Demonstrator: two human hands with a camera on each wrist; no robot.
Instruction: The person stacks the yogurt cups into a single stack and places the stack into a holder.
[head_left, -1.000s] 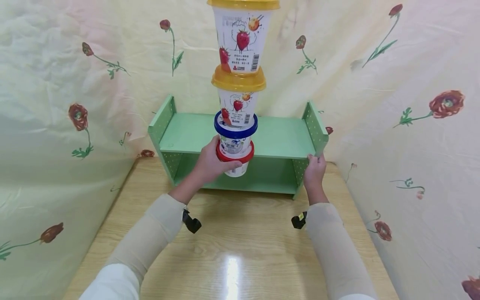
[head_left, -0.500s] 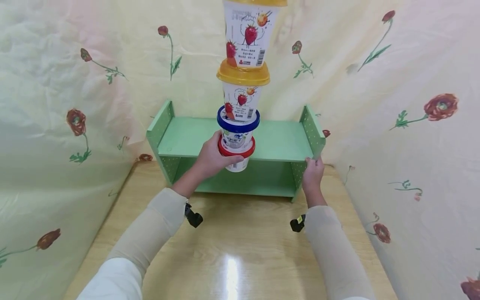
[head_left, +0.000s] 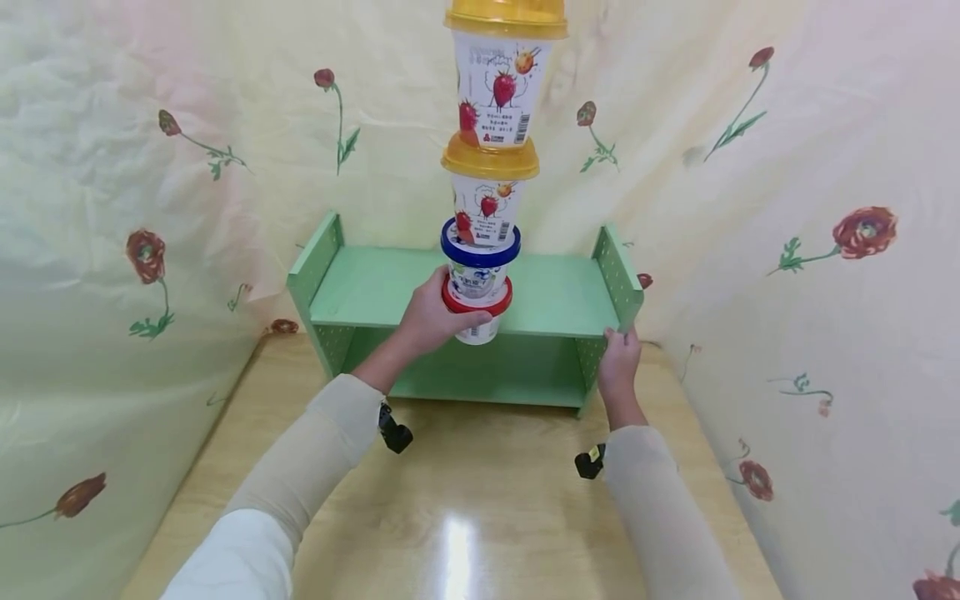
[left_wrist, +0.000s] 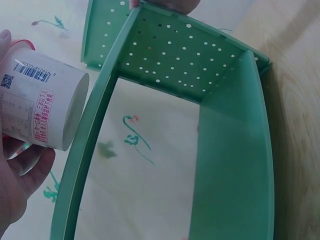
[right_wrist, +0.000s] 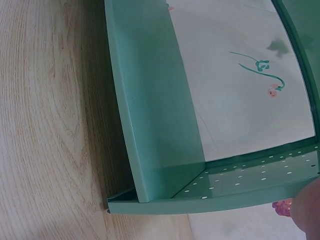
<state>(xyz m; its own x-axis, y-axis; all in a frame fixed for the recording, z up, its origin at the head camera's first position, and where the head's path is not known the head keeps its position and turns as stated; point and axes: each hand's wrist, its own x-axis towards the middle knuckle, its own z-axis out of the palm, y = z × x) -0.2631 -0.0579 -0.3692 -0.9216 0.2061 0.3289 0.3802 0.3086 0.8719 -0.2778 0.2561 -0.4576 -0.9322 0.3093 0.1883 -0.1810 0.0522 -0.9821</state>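
Observation:
My left hand (head_left: pixel 431 317) grips the lowest tub (head_left: pixel 477 332), a white one with a red lid, thumb across its front. On it stands a tub with a blue lid (head_left: pixel 480 279), then two strawberry-print tubs with yellow lids, the lower tub (head_left: pixel 486 204) and the upper tub (head_left: pixel 497 92). The stack is held in front of the green two-tier shelf (head_left: pixel 375 287). In the left wrist view the white tub's base (left_wrist: pixel 75 112) is close to the upper board's edge. My right hand (head_left: pixel 621 364) holds the front edge of the shelf's right side panel.
The shelf stands on a wooden tabletop (head_left: pixel 442 475) near the back. Cloth walls with a flower print (head_left: pixel 832 333) enclose the left, back and right. A black wrist camera (head_left: pixel 395 429) hangs under the left forearm, another camera (head_left: pixel 591 461) beside the right.
The stack has moved right and upward relative to the shelf, still in my left hand. My right hand keeps its hold on the side panel. The head view has shifted slightly.

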